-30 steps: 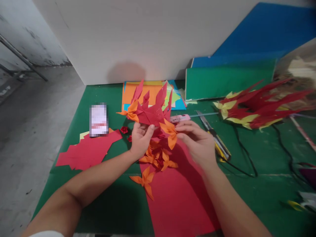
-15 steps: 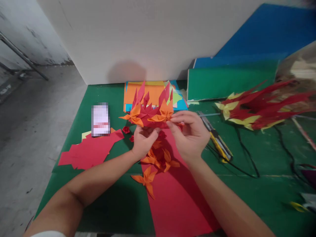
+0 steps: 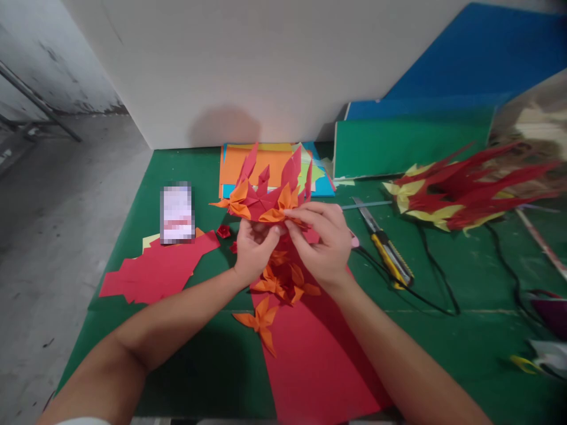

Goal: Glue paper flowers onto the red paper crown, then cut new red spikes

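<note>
Holding a spiky red paper crown (image 3: pixel 260 199) in the head view, the left hand (image 3: pixel 253 254) is partly closed, fingers curled at the lower edge and thumb raised beside it. The crown sits just above this hand. The right hand (image 3: pixel 325 242) pinches an orange paper flower (image 3: pixel 277 213) between thumb and fingertips, in front of the crown's right part; whether the two touch cannot be told. Another orange flower (image 3: pixel 239 202) is on the crown's left end, above the left hand. Below and between the hands, orange blossoms (image 3: pixel 272 284) lie on a red sheet (image 3: pixel 328 360). A small red flower (image 3: pixel 224 231) is just left of the left hand, with a phone (image 3: pixel 177 213) farther left. Right of the right hand lies a yellow utility knife (image 3: pixel 387 251); beyond it stands a red-and-yellow paper piece (image 3: pixel 469 189).
</note>
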Available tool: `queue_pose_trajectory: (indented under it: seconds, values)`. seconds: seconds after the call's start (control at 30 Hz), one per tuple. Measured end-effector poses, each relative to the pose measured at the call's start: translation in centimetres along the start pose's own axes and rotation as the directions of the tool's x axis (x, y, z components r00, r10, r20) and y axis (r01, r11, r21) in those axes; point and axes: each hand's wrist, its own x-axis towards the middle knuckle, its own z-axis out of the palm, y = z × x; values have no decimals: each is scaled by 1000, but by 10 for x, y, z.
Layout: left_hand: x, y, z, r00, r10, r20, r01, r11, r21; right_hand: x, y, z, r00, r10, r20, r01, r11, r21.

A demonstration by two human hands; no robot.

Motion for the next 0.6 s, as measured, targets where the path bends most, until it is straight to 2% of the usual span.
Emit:
queue_pose_trajectory:
  seconds: [0.2, 0.4, 0.6]
  values:
    - [1, -1, 0, 1000, -13, -5, 13, 1000, 1, 0, 2, -1, 998, -29, 53, 30, 999, -23]
    - [1, 1, 1, 999, -33, -17, 33, 999, 13, 1, 2, -2, 996, -80, 35, 82, 996, -46]
    - [1, 3, 4, 998, -52, -29, 52, 999, 16, 2, 0, -2, 997, -65, 51, 65, 998, -13]
